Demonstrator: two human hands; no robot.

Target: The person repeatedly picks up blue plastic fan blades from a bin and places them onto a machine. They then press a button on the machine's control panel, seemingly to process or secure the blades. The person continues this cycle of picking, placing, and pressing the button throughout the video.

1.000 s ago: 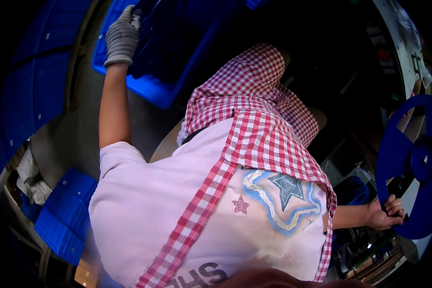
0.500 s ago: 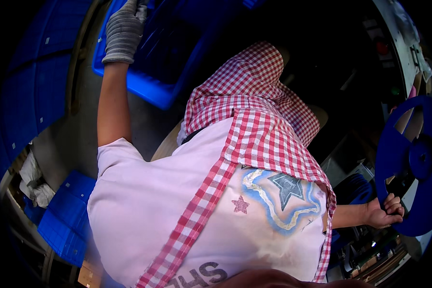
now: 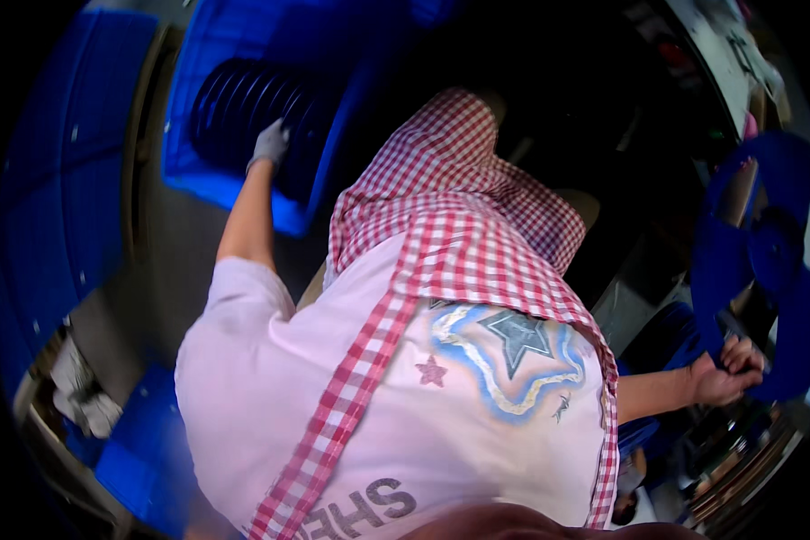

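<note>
My right hand point(image 3: 727, 371), bare, has its fingers curled at the lower rim of a large blue plastic reel point(image 3: 777, 247), which has wide cut-outs and a round hub and stands up at the right. My left hand point(image 3: 269, 146), in a grey knitted glove, reaches down into a blue plastic crate point(image 3: 182, 157). It is at the near side of a row of dark reels point(image 3: 234, 94) standing on edge in the crate. Its fingers are blurred and dark against the reels, so their grip does not show.
Blue panels or crates point(image 3: 99, 171) line the left side. Another blue crate point(image 3: 139, 432) and a whitish bundle point(image 3: 81, 387) lie at lower left. A work surface with small items point(image 3: 724, 54) runs along the upper right. My checked apron covers my lap.
My left hand has come back from the crate's far upper part to the near side of the reels, now in sight. My right hand stays on the blue reel, which has shifted slightly.
</note>
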